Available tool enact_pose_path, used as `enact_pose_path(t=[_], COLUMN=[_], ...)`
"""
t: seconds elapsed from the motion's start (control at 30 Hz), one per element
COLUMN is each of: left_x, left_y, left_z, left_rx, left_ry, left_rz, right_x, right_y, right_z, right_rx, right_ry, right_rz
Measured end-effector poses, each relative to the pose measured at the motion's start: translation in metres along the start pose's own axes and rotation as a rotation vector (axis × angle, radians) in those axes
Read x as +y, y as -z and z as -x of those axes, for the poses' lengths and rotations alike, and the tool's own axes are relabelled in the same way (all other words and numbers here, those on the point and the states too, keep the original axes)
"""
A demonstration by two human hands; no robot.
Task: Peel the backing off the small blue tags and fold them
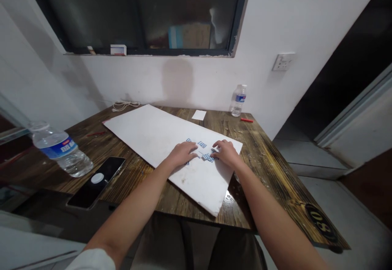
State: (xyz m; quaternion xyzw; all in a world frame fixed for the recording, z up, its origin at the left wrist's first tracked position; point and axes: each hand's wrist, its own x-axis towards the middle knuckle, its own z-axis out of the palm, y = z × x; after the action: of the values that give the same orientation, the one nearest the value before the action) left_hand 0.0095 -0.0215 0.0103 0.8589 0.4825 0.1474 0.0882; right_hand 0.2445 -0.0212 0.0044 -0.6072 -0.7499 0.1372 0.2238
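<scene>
On a white board (131,124) lie several small white pieces with blue lines (207,157), clustered between my two hands. Another blue-lined piece (202,144) lies a little farther from me, and others are partly covered by my left hand (183,153). That hand rests low over the board from the left, thumb and fingers apart. From the right comes my right hand (227,151), its fingers curved and spread, with the thumb at the edge of the cluster. I cannot make out the exact contact of the fingertips with the pieces.
The board lies on a dark wooden table (269,172). To the left are a large water bottle (61,149) and a phone (105,174) with a round white disc (97,178). Toward the wall are a small bottle (239,100), a red pen (246,120), white paper (199,115) and a cable (124,106).
</scene>
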Motion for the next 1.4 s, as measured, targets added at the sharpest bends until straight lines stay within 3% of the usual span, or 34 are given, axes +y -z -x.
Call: enact_pose_path(t=[0.1,0.2,0.33,0.5,0.67,0.8,0.97,1.13,1.27,1.4], left_x=[-0.004,-0.004,0.001,0.003,0.004,0.006,0.009,0.014,0.012,0.007], left_y=[-0.001,0.0,0.001,-0.003,-0.005,-0.003,-0.001,0.004,0.006,0.008], left_z=[-0.001,-0.002,-0.003,-0.002,0.0,0.001,0.003,0.005,0.006,0.007], left_rx=[0.1,0.171,0.111,0.091,0.007,-0.073,-0.074,-0.099,-0.176,-0.254], left_ry=[0.147,0.16,0.051,0.06,0.094,0.083,0.048,-0.044,-0.08,-0.143], left_rz=[-0.098,-0.054,0.055,-0.007,-0.081,-0.124,-0.097,-0.048,-0.029,0.001], right_x=[0.003,0.002,-0.005,-0.011,-0.012,-0.009,-0.01,-0.01,-0.009,-0.008], right_y=[0.002,0.002,0.002,-0.003,-0.008,-0.01,-0.011,-0.012,-0.012,-0.011], right_z=[-0.002,-0.002,-0.002,0.001,0.002,0.002,0.005,0.008,0.006,0.003], right_rx=[-0.004,0.008,-0.043,-0.08,-0.196,-0.146,-0.179,-0.243,-0.198,-0.157], right_ry=[-0.014,-0.022,0.0,0.1,0.324,0.381,0.355,0.216,0.149,0.207], right_rz=[-0.04,-0.15,-0.335,-0.419,-0.363,-0.26,-0.021,0.214,0.23,0.213])
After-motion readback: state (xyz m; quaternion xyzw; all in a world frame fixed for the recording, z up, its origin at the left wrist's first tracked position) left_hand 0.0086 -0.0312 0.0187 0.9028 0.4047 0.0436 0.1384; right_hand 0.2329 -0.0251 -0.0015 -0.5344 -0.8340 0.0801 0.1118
